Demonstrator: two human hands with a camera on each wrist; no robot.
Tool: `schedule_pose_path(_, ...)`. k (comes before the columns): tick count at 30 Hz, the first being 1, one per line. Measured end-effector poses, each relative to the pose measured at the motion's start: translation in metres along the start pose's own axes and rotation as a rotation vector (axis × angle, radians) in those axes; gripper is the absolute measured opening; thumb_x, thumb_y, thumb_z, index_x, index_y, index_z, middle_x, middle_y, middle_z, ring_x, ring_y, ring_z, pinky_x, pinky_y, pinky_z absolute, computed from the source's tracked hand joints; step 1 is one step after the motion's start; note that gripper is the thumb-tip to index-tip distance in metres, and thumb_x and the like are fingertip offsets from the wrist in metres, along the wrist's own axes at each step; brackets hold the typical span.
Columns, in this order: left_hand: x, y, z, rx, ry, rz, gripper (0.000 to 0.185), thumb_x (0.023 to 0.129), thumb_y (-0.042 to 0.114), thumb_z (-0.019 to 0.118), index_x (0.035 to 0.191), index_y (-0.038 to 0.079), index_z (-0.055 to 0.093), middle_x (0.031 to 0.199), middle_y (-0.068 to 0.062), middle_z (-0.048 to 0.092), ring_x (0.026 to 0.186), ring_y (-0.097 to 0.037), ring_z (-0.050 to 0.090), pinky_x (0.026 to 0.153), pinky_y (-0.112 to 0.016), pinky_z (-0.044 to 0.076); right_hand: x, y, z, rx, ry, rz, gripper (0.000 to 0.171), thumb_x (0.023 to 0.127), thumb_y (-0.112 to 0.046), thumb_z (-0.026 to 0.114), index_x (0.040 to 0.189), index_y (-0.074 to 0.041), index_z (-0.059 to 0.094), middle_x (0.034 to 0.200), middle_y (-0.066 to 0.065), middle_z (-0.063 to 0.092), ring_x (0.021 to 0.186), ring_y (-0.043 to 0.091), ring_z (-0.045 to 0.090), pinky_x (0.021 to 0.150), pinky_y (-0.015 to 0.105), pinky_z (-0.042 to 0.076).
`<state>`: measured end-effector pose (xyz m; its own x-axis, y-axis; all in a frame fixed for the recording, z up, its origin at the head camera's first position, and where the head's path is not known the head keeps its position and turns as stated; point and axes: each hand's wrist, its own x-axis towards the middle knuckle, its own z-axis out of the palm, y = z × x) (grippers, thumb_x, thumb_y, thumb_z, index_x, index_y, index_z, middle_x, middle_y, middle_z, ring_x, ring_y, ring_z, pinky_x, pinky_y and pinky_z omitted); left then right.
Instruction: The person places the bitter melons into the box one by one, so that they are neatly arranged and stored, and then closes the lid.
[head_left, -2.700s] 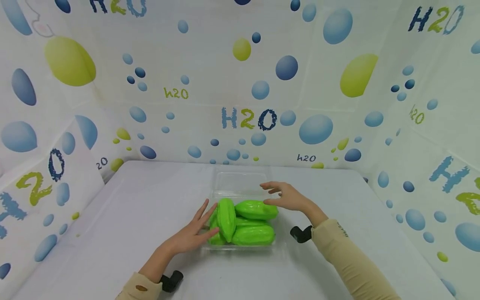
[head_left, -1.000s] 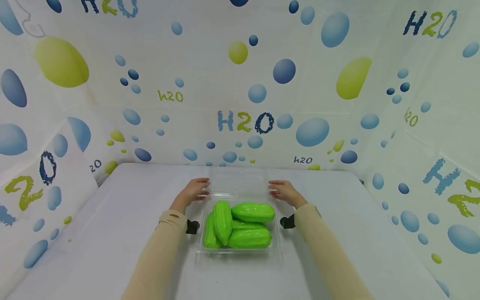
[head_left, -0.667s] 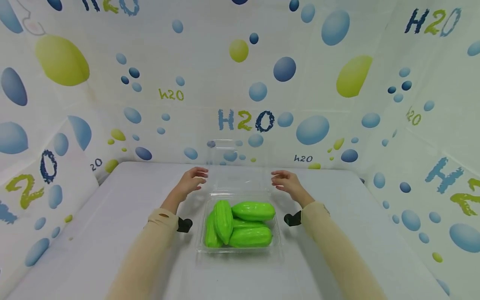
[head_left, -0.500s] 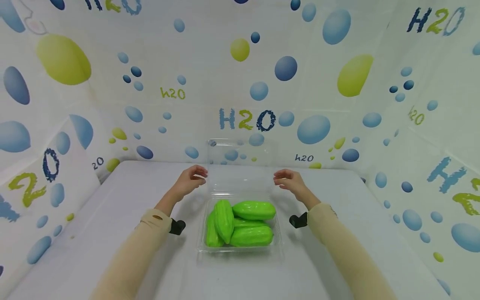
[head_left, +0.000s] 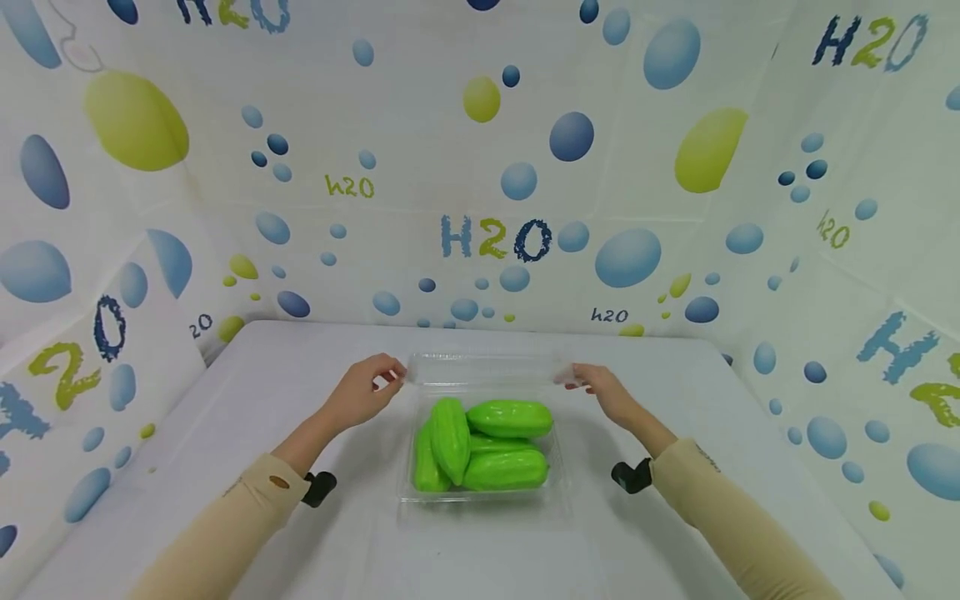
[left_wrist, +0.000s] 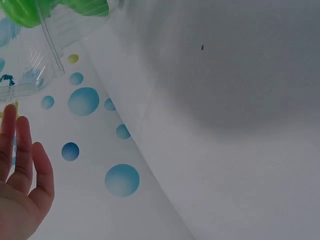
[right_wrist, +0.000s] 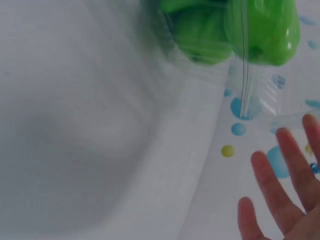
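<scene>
The clear plastic clamshell box [head_left: 483,492] sits near the middle of the white table [head_left: 225,433], its tray packed with several glossy green gourd-like vegetables [head_left: 483,442] lying against and over one another; filling appears complete; the hinged clear lid [head_left: 483,371] is raised and tilted forward over the far half of the tray, not seated, so closing is judged roughly half done, with lowering and pressing the rim shut left to do; the left hand [head_left: 365,392] is at the lid's left corner, fingertips curled in toward the edge in what reads as a light pinch, though the transparent plastic makes contact hard to confirm; the left wrist view shows other fingers [left_wrist: 20,150] extended and relaxed beside the lid; the right hand [head_left: 600,387] meets the right corner likewise, fingertips at the edge; the right wrist view shows its fingers [right_wrist: 280,185] straight and spread below the plastic; bubble-patterned sheeting [head_left: 517,183] walls the table on three sides.
</scene>
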<state>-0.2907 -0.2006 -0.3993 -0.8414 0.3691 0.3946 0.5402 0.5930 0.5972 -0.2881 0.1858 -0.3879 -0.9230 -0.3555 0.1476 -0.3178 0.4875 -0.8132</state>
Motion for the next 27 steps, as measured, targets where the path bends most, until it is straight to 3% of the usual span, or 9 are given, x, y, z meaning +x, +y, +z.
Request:
schedule_pose_path(4,-0.019,0.007,0.000,0.002,-0.038,-0.052,0.018,0.093,0.016,0.052,0.100,0.008,0.066,0.100,-0.004,0.057,0.090,-0.022,0.054,0.071,-0.036,0.044,-0.018,-0.001,0.004,-0.062,-0.044,0.006,0.049,0.099,-0.031,0.030,0.122,0.006,0.053,0.126,0.023,0.051,0.119,0.040,0.042,0.098,0.055,0.030)
schedule_pose_path(8,-0.038,0.014,0.002,-0.050,-0.086,-0.112,0.028,0.095,0.023,0.048,0.112,0.007,0.063,0.104,-0.009,0.053,0.091,-0.022,0.050,0.071,-0.035,0.042,-0.035,0.001,0.009,-0.041,-0.120,0.039,0.050,0.098,-0.031,0.034,0.133,0.004,0.042,0.137,0.022,0.039,0.127,0.040,0.031,0.101,0.057,0.022)
schedule_pose_path(12,-0.053,0.019,0.004,-0.139,-0.200,-0.202,0.043,0.092,0.029,0.051,0.130,0.009,0.051,0.112,-0.015,0.047,0.094,-0.023,0.048,0.070,-0.034,0.042,-0.049,0.004,0.013,-0.032,-0.208,0.029,0.052,0.097,-0.029,0.040,0.141,0.000,0.031,0.143,0.021,0.028,0.129,0.041,0.024,0.099,0.061,0.020)
schedule_pose_path(15,-0.061,0.022,0.003,-0.228,-0.301,-0.282,0.057,0.089,0.032,0.054,0.140,0.013,0.037,0.120,-0.017,0.041,0.098,-0.026,0.046,0.070,-0.036,0.044,-0.056,0.007,0.017,-0.045,-0.248,0.036,0.060,0.094,-0.028,0.048,0.145,-0.006,0.024,0.147,0.018,0.022,0.129,0.042,0.023,0.096,0.062,0.025)
schedule_pose_path(18,-0.069,0.021,0.004,-0.346,-0.390,-0.339,0.069,0.088,0.032,0.057,0.146,0.018,0.023,0.127,-0.019,0.033,0.100,-0.027,0.046,0.069,-0.037,0.044,-0.062,0.011,0.022,-0.046,-0.272,0.041,0.075,0.088,-0.027,0.061,0.147,-0.011,0.017,0.148,0.016,0.017,0.126,0.041,0.028,0.090,0.052,0.038)
schedule_pose_path(21,-0.077,0.019,0.008,-0.447,-0.432,-0.378,0.077,0.087,0.030,0.060,0.148,0.022,0.014,0.130,-0.021,0.028,0.100,-0.026,0.049,0.069,-0.037,0.044,-0.068,0.015,0.028,-0.035,-0.261,0.050,0.089,0.082,-0.027,0.069,0.148,-0.013,0.011,0.147,0.017,0.019,0.119,0.037,0.038,0.080,0.041,0.046)
schedule_pose_path(24,-0.085,0.018,0.017,-0.505,-0.417,-0.417,0.085,0.084,0.030,0.065,0.148,0.025,0.008,0.129,-0.021,0.030,0.095,-0.024,0.054,0.068,-0.036,0.045,-0.074,0.016,0.032,-0.042,-0.246,0.122,0.096,0.079,-0.032,0.071,0.148,-0.014,0.007,0.142,0.018,0.027,0.108,0.028,0.048,0.076,0.036,0.046)
schedule_pose_path(27,-0.091,0.022,0.023,-0.573,-0.389,-0.458,0.087,0.084,0.027,0.066,0.148,0.018,0.007,0.123,-0.019,0.038,0.093,-0.023,0.057,0.069,-0.037,0.048,-0.079,0.013,0.035,0.056,-0.256,0.229,0.093,0.080,-0.031,0.070,0.147,-0.008,0.009,0.130,0.017,0.041,0.097,0.022,0.054,0.074,0.036,0.047)
